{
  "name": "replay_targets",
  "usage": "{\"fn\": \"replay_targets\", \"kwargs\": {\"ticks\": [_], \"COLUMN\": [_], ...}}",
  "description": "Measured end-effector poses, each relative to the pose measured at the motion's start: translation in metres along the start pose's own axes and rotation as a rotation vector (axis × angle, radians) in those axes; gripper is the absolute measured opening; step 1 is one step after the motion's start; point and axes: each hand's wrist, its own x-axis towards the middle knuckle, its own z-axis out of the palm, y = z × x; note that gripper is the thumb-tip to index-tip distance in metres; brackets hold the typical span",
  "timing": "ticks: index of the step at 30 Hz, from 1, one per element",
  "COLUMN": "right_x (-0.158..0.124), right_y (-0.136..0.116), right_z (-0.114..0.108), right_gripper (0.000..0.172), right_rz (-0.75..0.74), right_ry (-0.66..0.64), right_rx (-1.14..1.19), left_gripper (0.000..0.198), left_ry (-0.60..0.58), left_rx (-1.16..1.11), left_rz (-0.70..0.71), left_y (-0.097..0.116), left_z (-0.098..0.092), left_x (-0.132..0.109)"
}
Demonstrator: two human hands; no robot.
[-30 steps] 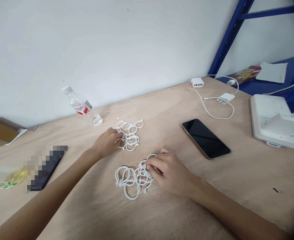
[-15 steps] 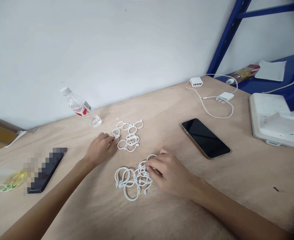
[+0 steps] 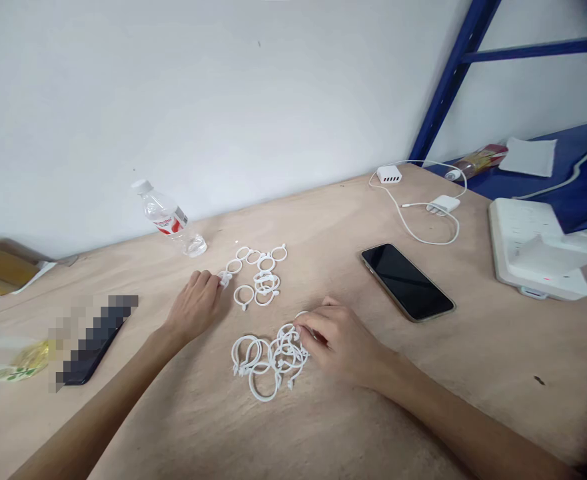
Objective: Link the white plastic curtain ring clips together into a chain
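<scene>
Left grip (image 3: pixel 196 303) nearly closed at a small white ring (image 3: pixel 224 278), right grip (image 3: pixel 344 339) loosely curled at larger rings (image 3: pixel 287 348), both holds unclear.

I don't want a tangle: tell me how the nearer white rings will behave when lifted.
The nearer white rings look slim, so probably light. They overlap, so lifting one may drag others. Their rounded shapes suggest some stiffness.
</scene>
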Motion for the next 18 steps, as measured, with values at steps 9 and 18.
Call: {"fn": "replay_targets", "kwargs": {"ticks": [9,18], "right_x": [0.011,0.013], "right_y": [-0.031,-0.061], "right_z": [-0.002,-0.013], "right_gripper": [0.052,0.024], "right_rz": [0.595,0.495], "right_ry": [-0.256,-0.449], "right_rx": [0.849,0.612], "left_gripper": [0.031,0.041], "left_ry": [-0.322,-0.489], "left_rx": [-1.294,-1.538], "left_rz": [-0.184,-0.293], "left_y": [0.08,0.106], "left_z": [-0.058,-0.05], "left_x": [-0.074,-0.093]}}
